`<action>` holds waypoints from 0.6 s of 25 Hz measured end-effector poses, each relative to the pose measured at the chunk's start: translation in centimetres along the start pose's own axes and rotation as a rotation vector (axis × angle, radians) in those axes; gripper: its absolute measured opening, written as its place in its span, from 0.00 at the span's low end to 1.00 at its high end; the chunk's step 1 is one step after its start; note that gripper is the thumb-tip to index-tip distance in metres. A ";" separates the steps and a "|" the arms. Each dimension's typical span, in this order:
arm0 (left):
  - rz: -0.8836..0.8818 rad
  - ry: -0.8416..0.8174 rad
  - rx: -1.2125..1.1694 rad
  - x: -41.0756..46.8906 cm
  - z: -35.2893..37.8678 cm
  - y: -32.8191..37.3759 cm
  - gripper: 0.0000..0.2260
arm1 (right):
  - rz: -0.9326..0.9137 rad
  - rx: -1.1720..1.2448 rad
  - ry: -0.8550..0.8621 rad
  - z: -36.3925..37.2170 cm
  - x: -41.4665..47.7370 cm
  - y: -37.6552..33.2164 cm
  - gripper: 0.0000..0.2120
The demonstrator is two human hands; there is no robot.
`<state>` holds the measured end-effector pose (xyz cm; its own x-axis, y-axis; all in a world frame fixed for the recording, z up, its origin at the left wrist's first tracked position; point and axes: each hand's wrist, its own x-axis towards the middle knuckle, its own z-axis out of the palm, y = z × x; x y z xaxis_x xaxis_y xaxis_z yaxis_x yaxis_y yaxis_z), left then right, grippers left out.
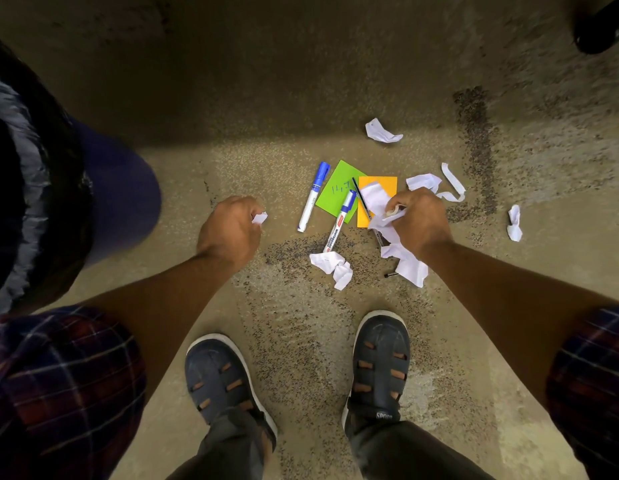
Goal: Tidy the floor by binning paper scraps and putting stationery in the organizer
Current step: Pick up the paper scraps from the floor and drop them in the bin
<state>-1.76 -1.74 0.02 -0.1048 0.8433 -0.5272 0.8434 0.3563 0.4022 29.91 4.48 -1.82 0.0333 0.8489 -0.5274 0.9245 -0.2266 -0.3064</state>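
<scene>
Two shoes (232, 379), two markers (313, 197), both hands (228, 230) clutching paper scraps (398, 251).

White crumpled paper scraps (330, 266) scattered on floor w/ two blue-capped markers (313, 197) beside green/orange notes (336, 192).

floor (301, 98): rough speckled concrete, matt, gritty dark patches
paper scraps (330, 266): thin white paper, crumpled, matt
whiteboard markers (313, 197): smooth plastic, white barrels, blue caps, slight gloss
sticky notes (336, 194): flat matt paper, green and orange
bin liner (27, 161): thin black plastic, wrinkled, shiny
bin (124, 188): smooth blue plastic
shoes (219, 375): dark rubbery plastic, dull sheen
sleeves (58, 375): plaid woven cloth
</scene>
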 end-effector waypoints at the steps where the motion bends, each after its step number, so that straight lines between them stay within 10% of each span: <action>1: -0.009 0.005 -0.006 -0.5 -0.4 0.2 0.04 | 0.058 0.045 -0.004 -0.5 -0.4 -0.2 0.15; 8: -0.109 0.064 -0.225 -5.2 -4.3 2.6 0.05 | 0.491 0.833 -0.081 -5.9 -5.1 -5.0 0.16; 15: -0.447 0.161 -0.841 -10.1 -10.9 5.3 0.09 | 0.399 1.187 -0.238 -10.5 -11.3 -17.1 0.13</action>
<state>-1.93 -3.96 15.63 -0.4484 0.5825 -0.6780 0.0611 0.7767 0.6269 17.75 3.80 17.73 0.0470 0.5451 -0.8371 -0.0440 -0.8360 -0.5469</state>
